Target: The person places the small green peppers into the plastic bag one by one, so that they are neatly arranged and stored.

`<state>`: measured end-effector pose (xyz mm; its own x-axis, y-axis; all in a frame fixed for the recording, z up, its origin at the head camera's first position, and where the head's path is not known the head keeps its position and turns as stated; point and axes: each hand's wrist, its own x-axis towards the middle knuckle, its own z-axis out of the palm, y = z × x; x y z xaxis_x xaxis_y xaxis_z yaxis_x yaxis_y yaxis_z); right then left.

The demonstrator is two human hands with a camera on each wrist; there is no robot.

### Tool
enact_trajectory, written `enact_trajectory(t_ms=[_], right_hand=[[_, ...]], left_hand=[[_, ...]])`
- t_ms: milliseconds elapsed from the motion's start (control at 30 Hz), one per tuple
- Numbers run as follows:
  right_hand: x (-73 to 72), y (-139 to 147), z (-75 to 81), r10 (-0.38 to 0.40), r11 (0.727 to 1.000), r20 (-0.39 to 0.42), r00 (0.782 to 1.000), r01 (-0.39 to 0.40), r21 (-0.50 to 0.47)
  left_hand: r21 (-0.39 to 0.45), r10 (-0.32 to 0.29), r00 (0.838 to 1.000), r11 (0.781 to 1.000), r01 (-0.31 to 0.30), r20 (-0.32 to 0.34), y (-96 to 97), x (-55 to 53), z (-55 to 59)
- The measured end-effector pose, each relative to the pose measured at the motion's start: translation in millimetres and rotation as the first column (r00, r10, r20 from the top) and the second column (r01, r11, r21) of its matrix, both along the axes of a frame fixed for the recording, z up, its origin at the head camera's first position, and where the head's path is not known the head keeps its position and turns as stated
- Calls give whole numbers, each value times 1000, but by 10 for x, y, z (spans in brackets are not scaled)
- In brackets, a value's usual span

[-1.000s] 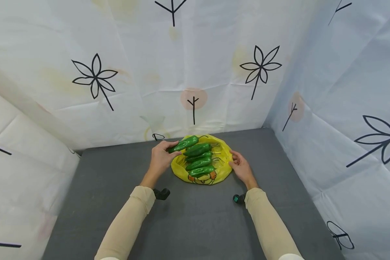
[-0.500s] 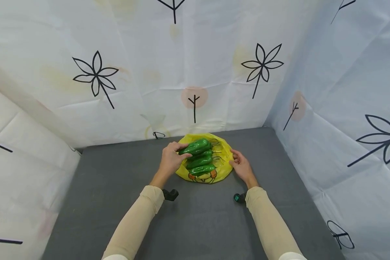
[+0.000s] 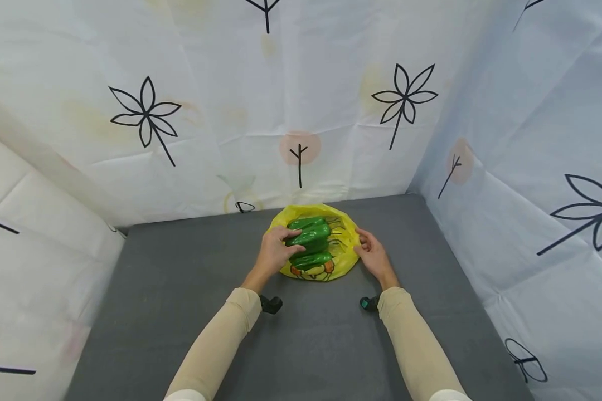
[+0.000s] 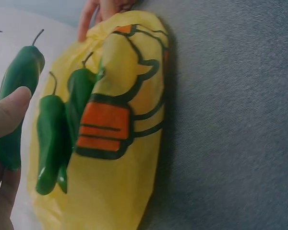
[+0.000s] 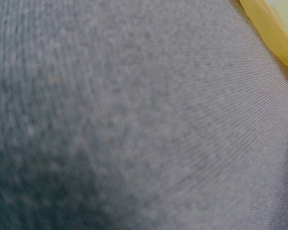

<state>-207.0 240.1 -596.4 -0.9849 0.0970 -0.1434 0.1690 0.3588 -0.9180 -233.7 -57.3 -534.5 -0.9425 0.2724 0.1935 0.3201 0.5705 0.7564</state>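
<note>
A yellow plastic bag (image 3: 342,269) lies opened on the grey table with several green peppers (image 3: 312,260) in it. My left hand (image 3: 272,255) reaches in from the left and holds one green pepper (image 3: 312,235) between thumb and fingers, over the others. In the left wrist view this pepper (image 4: 26,72) stands apart from two peppers with thin stems (image 4: 50,129) inside the bag, and the thumb (image 4: 12,108) lies across it. On the bag's right side my right hand (image 3: 373,256) pinches the rim. The right wrist view catches only a bag edge (image 5: 273,36).
The grey tabletop (image 3: 321,340) stretches around the bag. White cloth walls (image 3: 210,111) with plant drawings stand behind and at both sides. Dark wrist devices (image 3: 271,304) sit below both hands.
My left hand has carried the pepper rightward from the bag's left back edge to over the middle of the other peppers. The right hand has stayed at the rim.
</note>
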Motion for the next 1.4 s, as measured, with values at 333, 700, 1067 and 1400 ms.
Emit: enact_trajectory(t_ms=[333, 700, 1067, 1400], right_hand=[[30, 4, -18, -7, 1000, 6, 1000, 7, 0], [63, 51, -31, -8, 1000, 15, 1000, 8, 23], [81, 52, -15, -14, 1000, 12, 1000, 14, 22], [60, 49, -17, -10, 1000, 2, 1000, 10, 23]], left_hand=[[-32, -12, 1000, 999, 13, 25, 82, 38, -104], [-50, -19, 1000, 999, 18, -20, 116, 59, -174], [-34, 2, 1000, 999, -2, 7, 150, 80, -203], [-25, -48, 999, 999, 47, -26, 143, 81, -222]])
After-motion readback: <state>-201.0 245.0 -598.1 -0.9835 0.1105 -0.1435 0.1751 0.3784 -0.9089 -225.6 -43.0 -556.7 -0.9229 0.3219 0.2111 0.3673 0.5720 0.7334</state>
